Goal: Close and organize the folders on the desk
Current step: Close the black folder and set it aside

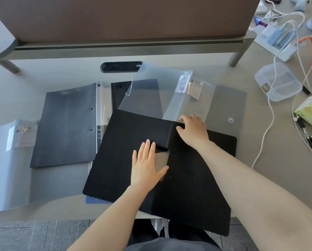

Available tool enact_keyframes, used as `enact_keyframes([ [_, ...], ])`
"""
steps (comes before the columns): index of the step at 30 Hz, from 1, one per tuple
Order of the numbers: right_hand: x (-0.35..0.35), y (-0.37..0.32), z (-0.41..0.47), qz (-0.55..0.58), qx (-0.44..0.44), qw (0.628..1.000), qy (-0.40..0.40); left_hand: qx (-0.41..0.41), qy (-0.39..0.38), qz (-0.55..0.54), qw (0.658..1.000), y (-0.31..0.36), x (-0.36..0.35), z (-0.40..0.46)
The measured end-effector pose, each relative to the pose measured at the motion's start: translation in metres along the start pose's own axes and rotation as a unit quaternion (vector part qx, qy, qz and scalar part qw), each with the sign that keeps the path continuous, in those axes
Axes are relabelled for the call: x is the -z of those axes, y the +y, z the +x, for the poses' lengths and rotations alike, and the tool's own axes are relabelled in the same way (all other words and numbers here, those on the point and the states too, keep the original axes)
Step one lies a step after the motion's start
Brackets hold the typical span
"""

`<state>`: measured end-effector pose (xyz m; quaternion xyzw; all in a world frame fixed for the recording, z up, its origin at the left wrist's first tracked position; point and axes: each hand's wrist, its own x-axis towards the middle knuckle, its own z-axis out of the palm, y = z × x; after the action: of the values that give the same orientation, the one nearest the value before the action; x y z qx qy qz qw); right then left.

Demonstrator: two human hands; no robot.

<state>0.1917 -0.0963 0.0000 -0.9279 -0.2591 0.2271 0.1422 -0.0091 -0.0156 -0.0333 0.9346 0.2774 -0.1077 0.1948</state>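
While the left hand (148, 166) lies flat with straight fingers on the open matte black folder (126, 151) at the desk's near edge, the right hand (193, 130) curls its fingers over the top of the spine. Closing it now could trap the translucent plastic envelope folder (169, 91) whose lower edge it overlaps, or tip the overhanging right cover off the grey desk (271, 160).

Two black folders lie open on the desk (42, 78): one in front (126, 134), one at the left (66, 124). There are two translucent folders, one behind (169, 95) and one far left (6, 160). One clear container (278, 82) and one tissue pack (311, 111) sit at the right.
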Motion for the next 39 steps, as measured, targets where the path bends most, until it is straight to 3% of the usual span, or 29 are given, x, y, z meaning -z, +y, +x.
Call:
enact_keyframes([
  [10,0.027,-0.022,-0.002,0.145,0.0,0.989,-0.016,0.014,0.065,-0.088,0.994,0.003,0.023,-0.011],
  [15,0.064,-0.054,-0.014,0.276,0.069,0.959,0.003,0.036,0.118,-0.193,0.973,0.01,0.064,-0.009],
  [22,0.11,-0.108,-0.034,0.375,0.177,0.909,0.047,0.019,0.181,-0.315,0.932,0.009,0.135,-0.018],
  [33,0.145,-0.179,-0.07,0.409,0.33,0.842,0.12,-0.026,0.263,-0.399,0.878,-0.01,0.223,-0.038],
  [39,0.151,-0.205,-0.08,0.328,0.372,0.847,0.19,-0.021,0.271,-0.449,0.851,-0.018,0.239,-0.036],
])
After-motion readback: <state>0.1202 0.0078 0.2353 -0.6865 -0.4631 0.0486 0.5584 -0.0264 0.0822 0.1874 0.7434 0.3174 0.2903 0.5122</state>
